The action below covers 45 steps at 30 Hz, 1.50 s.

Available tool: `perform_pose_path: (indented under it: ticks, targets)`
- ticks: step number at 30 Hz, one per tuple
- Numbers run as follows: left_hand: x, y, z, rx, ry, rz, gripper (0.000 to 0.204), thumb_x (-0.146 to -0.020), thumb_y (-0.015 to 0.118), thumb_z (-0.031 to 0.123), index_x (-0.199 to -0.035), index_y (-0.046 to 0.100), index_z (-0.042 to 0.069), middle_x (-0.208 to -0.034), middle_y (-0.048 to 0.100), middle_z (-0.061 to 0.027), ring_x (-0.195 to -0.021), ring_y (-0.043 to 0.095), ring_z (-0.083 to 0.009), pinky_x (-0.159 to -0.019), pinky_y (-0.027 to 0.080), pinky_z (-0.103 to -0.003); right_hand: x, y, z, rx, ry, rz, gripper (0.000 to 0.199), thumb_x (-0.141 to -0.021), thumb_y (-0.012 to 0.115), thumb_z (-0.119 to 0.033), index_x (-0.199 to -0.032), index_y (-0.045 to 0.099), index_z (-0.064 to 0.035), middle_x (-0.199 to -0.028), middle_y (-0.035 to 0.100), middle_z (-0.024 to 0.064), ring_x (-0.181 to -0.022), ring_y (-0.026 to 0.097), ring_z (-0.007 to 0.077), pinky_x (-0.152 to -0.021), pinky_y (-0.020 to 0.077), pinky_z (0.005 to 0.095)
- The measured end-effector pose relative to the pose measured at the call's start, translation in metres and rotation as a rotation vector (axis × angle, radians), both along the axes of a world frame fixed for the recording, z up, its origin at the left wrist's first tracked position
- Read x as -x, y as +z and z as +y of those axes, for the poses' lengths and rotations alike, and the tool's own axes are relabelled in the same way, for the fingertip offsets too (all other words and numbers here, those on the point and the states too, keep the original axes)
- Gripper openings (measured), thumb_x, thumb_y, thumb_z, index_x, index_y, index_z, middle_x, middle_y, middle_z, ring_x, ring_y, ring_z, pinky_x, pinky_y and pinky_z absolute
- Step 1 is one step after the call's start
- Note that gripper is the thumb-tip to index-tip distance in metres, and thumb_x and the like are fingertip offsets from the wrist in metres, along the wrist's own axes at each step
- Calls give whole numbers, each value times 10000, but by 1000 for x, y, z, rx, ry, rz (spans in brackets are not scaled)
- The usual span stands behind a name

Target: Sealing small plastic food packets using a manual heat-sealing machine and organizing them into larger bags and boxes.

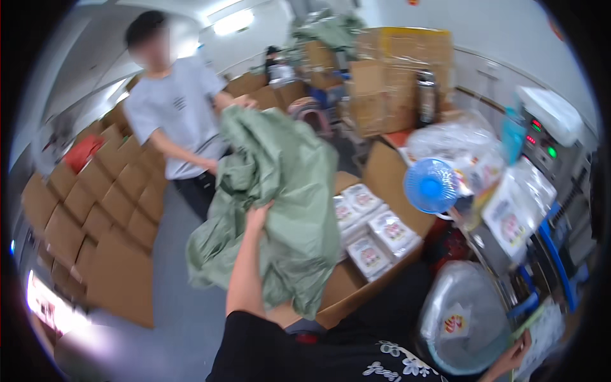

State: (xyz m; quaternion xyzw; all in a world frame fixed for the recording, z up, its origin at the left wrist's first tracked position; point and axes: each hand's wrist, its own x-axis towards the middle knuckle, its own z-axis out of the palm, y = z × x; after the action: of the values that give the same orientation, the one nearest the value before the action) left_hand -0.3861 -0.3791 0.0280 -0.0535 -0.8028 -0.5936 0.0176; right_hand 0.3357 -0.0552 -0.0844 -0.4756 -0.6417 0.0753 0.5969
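Note:
My left hand [258, 215] is closed on a large crumpled green plastic sack [289, 172], which hangs in front of me. Across from me, a person in a light T-shirt [181, 95] grips the same sack's upper left part with both hands. Low at the far right, my right hand [517, 353] holds a pale green-and-white packet [542, 330] by its edge. Partly behind the sack, an open cardboard box [394, 172] contains several white printed packs [370, 254]. A clear plastic bag [455, 280] lies between my body and right hand.
Many brown cartons [95, 210] stand in rows at left. A bench on the right bears a blue basket [431, 184], plastic bags [519, 204] and a machine with lit displays [541, 137]. Taped cartons [407, 76] and a dark flask [426, 95] stand behind.

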Motion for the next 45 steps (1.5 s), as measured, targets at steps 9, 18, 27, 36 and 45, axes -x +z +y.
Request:
perform_pose_path:
  ticks: [9, 18, 27, 36, 45]
  targets:
    - [-32, -123, 105, 317, -677, -42, 611, -870, 611, 353, -1307, 513, -63, -1201, 622, -165, -1062, 581, -220, -948, 435, -327, 67, 50, -87, 72, -175, -100, 196, -759, 612, 44, -930, 665, -35, -924, 640, 141, -861, 612, 326, -749, 492, 385]
    - [-218, -113, 305, 831, -1594, -42, 585, -873, 620, 296, -1319, 489, -60, -1186, 622, -163, -1001, 599, -231, -871, 464, -335, 22, 55, -320, 422, -444, -143, 220, -812, 640, 24, -1020, 663, -43, -929, 676, 102, -801, 672, 271, -692, 550, 340]
    - [-226, -35, 312, 1351, -1765, 125, 567, -876, 629, 239, -1330, 465, -57, -1171, 622, -161, -940, 617, -241, -794, 494, -344, -73, 60, -498, 538, -1967, -511, 461, -812, 684, -177, -1233, 538, -61, -1287, 515, 196, -1200, 478, 342, -977, 385, 451]
    - [-240, 14, 261, 1839, -1636, 76, 556, -878, 638, 181, -1342, 441, -54, -1157, 622, -159, -879, 636, -252, -717, 523, -352, -70, -109, -620, 241, -899, 1551, 957, -810, 543, -709, -1491, 255, -102, -1525, 261, 192, -1381, 299, 347, -1097, 248, 567]
    - [-541, 2, 232, 621, -2783, -524, 798, -866, 698, 151, -1488, 217, 17, -1423, 432, -213, -1324, 425, -292, -1045, 383, -372, -48, -169, -582, 446, -1440, 2001, 902, -846, 472, -699, -1459, 314, -56, -1493, 303, 191, -1371, 235, 459, -1065, 214, 632]
